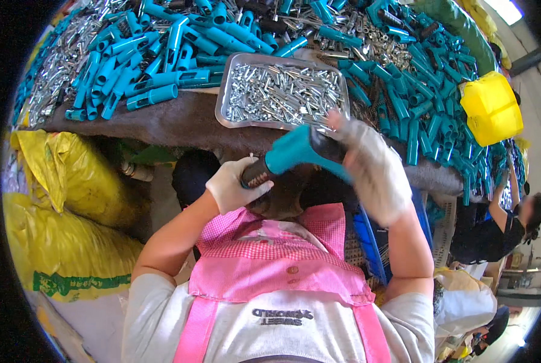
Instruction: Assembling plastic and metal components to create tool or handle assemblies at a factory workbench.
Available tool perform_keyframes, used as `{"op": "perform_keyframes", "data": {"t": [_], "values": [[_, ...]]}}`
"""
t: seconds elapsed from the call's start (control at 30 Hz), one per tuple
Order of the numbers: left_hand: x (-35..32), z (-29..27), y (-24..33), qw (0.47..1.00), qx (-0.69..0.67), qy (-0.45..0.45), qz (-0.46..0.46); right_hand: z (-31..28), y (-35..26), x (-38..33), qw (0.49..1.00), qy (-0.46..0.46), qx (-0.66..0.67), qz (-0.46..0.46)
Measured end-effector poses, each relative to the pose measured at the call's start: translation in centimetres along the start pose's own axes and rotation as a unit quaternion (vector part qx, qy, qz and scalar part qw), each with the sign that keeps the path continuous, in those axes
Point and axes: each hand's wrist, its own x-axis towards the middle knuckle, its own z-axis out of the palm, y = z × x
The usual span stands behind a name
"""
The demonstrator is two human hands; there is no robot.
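While both gloved hands gripped the teal handle (295,150) off the surface (180,121), left hand (234,184) on its dark end, right hand (370,166) seemingly wrapped around; slip risked hitting the tray (225,91).

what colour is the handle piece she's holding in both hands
Teal, with a dark end piece, held between the left hand and right hand: the handle piece, head view.

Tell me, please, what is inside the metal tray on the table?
The metal tray holds a heap of small shiny metal pins. The right hand and the teal handle cover its near right corner, so that part cannot be seen.
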Motion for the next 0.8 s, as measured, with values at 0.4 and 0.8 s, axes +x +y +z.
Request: {"op": "perform_keyframes", "data": {"t": [0.4, 0.8], "values": [[-0.2, -0.6, 1.1, 0.996, 0.069, 0.012, 0.06, 1.9, 4.2, 2.3, 0.942, 0.114, 0.311, 0.06], [1.0, -0.2, 2.6, 0.997, 0.064, 0.014, 0.041, 2.3, 2.2, 5.5, 0.774, 0.18, 0.602, 0.082]]}}
